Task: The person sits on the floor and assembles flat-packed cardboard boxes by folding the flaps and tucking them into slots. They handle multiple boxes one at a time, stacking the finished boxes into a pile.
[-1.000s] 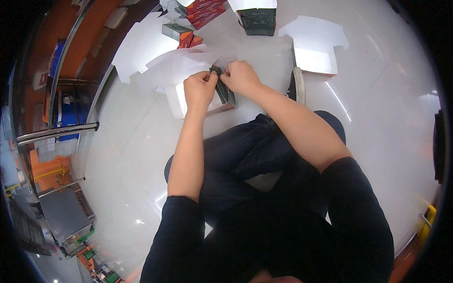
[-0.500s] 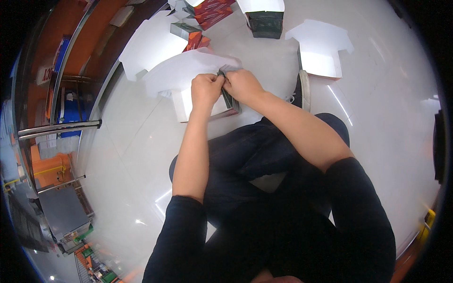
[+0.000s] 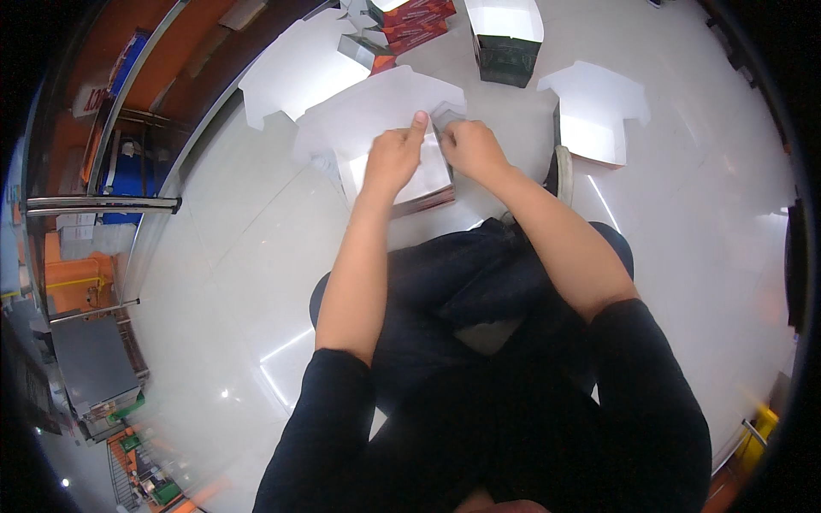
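A cardboard box (image 3: 434, 178) with a white inside and dark reddish outer sides sits on the floor before my crossed legs. Its wide white lid (image 3: 376, 98) is raised at the far side. My left hand (image 3: 396, 160) is over the box's inside near the right wall, thumb stretched up and apart from the fingers, which are partly hidden. Against the outside of the right wall, near the far corner, my right hand (image 3: 476, 150) has its fingers curled in at the box's edge. A small grey-white side flap (image 3: 446, 114) shows just beyond it.
Another white unfolded box (image 3: 299, 68) lies at the far left, beside red-and-grey cartons (image 3: 415, 30). A dark green box (image 3: 506, 56) stands far ahead, and an open white box (image 3: 592, 128) lies right, beside my shoe (image 3: 560, 175). Shelving (image 3: 103, 205) runs along the left.
My hands have come apart from their pinch at the right wall. The left thumb is now raised, and the right wall stands upright. The view has shifted slightly.
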Available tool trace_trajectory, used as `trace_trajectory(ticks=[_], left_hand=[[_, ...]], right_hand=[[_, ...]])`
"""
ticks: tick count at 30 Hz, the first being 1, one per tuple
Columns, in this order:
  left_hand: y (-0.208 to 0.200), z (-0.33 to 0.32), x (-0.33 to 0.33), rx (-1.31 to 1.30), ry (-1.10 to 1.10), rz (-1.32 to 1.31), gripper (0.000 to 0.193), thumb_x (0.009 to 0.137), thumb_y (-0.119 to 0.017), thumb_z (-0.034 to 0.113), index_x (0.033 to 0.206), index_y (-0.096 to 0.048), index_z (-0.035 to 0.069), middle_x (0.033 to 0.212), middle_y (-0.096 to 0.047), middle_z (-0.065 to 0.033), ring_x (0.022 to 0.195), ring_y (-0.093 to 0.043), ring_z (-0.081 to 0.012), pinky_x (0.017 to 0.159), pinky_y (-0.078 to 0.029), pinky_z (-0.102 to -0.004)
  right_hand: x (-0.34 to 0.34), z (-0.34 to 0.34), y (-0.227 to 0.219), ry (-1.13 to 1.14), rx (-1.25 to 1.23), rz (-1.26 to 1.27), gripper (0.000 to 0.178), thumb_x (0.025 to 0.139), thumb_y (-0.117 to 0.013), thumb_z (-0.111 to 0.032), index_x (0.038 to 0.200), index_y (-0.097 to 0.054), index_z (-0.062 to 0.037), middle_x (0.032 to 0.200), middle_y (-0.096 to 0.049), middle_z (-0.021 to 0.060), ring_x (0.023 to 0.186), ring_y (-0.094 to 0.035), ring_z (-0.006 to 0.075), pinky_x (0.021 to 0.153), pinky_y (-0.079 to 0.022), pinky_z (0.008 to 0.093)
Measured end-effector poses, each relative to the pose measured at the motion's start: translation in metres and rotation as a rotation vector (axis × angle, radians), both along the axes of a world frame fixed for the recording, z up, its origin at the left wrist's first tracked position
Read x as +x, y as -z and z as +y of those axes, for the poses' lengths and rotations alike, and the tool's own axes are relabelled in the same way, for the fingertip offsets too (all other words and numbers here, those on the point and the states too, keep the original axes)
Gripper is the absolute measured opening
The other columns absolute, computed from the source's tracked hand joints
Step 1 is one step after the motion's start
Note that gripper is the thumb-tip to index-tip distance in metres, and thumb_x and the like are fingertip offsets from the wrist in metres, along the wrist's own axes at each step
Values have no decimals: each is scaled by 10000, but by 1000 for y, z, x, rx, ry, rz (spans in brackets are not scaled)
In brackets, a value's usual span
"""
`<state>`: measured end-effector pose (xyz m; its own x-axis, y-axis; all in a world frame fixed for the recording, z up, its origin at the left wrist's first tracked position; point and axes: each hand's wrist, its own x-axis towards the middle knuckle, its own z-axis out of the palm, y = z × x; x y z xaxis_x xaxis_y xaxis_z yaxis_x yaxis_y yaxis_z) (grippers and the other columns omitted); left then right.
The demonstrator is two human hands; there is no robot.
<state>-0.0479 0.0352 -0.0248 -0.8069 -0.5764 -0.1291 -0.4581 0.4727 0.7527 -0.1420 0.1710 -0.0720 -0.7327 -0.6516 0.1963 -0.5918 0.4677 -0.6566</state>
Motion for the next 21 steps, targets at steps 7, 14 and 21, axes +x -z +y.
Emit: trace_trajectory(ticks=[7,14,21], left_hand=[[-54,-43,59,-419,-66,-518,762,854,-607,698,909,-745,-50,840,-732,-216,776,-718,-360,747,-551,-442],[-48,-36,52,-118,-55,-442,484,732,-835,271,1057,-701,-61,949,-734,-232,888,-728,-343,775,-566,-424],[-25,-40,47,-220,45,-397,350,751,-706,94,1062,-677,-63,964,-713,-267,889,-714,-378,825,-563,-437]], right_hand=[[-33,21,-3,44,-40,-132,258,851,-665,-209,1013,-715,-15,786,-702,234,764,-702,387,756,-556,435],[-21,30,-42,-64,71,36,302,819,-685,-116,1095,-677,8,885,-696,272,857,-694,407,808,-547,455],[-23,32,-36,-144,241,85,263,804,-566,30,1048,-655,70,944,-680,303,902,-669,458,838,-529,523]])
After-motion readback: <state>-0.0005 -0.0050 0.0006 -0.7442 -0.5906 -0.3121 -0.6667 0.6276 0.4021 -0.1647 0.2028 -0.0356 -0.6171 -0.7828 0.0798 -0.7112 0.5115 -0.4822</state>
